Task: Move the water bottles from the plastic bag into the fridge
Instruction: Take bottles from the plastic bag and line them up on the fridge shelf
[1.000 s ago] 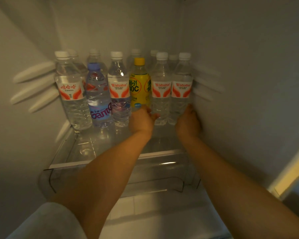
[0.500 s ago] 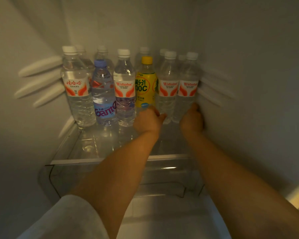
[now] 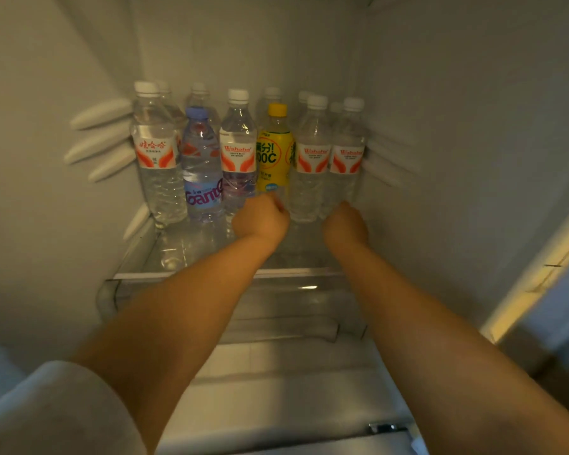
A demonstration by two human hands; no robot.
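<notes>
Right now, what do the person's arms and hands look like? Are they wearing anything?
Both forearms are bare, with no gloves, watch or rings visible. The left hand and right hand show only their backs. A pale, whitish sleeve covers the left upper arm.

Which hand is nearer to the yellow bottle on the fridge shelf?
The left hand. It is at the base of the yellow bottle, directly below its label. The right hand is farther right, at the bottom of the rightmost water bottle, two bottles away.
</notes>
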